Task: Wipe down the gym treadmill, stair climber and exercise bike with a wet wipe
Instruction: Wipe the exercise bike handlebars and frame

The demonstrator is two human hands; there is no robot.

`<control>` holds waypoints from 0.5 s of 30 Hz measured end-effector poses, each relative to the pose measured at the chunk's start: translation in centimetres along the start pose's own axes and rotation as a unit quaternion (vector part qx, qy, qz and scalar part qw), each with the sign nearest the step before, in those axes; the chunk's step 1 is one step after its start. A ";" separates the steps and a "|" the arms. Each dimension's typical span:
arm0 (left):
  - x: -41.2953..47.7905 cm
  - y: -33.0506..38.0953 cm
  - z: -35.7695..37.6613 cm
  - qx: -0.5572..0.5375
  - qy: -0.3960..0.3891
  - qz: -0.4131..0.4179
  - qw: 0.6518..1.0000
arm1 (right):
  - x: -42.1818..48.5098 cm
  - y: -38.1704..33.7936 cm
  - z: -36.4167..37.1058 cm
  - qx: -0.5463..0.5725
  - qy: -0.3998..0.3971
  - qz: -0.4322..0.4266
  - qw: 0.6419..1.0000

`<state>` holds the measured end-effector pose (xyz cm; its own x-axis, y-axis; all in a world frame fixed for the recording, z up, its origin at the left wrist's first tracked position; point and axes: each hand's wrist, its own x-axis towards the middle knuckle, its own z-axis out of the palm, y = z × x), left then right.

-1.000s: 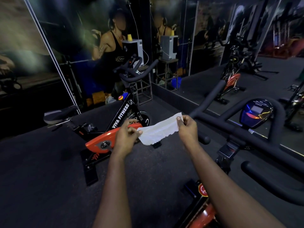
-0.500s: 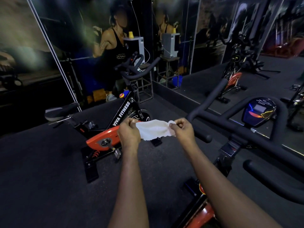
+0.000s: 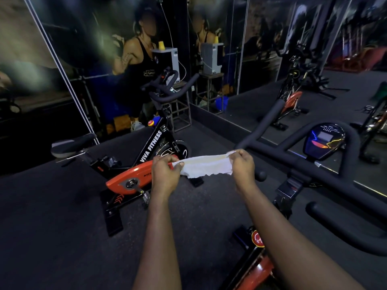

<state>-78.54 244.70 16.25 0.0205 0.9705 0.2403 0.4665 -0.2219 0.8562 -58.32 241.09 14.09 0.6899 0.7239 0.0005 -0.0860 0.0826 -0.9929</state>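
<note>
Left hand [image 3: 165, 172] and right hand [image 3: 243, 166] each pinch one end of crumpled white wet wipe [image 3: 206, 166], stretched between them. Black padded bike handlebar [image 3: 301, 162] just right of right hand.

The wipe [image 3: 206, 166] is white, faintly yellowed. The left bike [image 3: 129, 181] is black and orange with white lettering. The right console [image 3: 323, 143] shows blue, red and yellow.

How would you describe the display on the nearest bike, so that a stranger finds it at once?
Start at the black handlebars of the nearest bike, at right. Inside their raised loop sits the display, a shield-shaped panel. It alone glows, with blue and orange streaks around a grey screen.
</note>
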 end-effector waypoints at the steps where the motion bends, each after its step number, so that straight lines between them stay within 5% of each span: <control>1: 0.0 -0.1 0.0 -0.015 -0.003 0.009 1.000 | -0.1 -0.1 0.0 0.016 -0.001 0.007 1.000; 5: -0.1 0.1 0.4 -0.111 -0.012 0.003 0.994 | 0.0 -0.5 -0.2 0.038 -0.003 0.016 0.999; 15: -1.3 2.4 3.1 -0.089 0.229 -0.034 0.969 | -0.4 -0.4 0.6 0.043 0.049 -0.019 0.998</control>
<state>-74.70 243.16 16.58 -0.4187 0.8488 0.3229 0.2923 -0.2107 0.9328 -58.98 241.15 14.53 0.7607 0.6488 0.0212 -0.1172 0.1694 -0.9785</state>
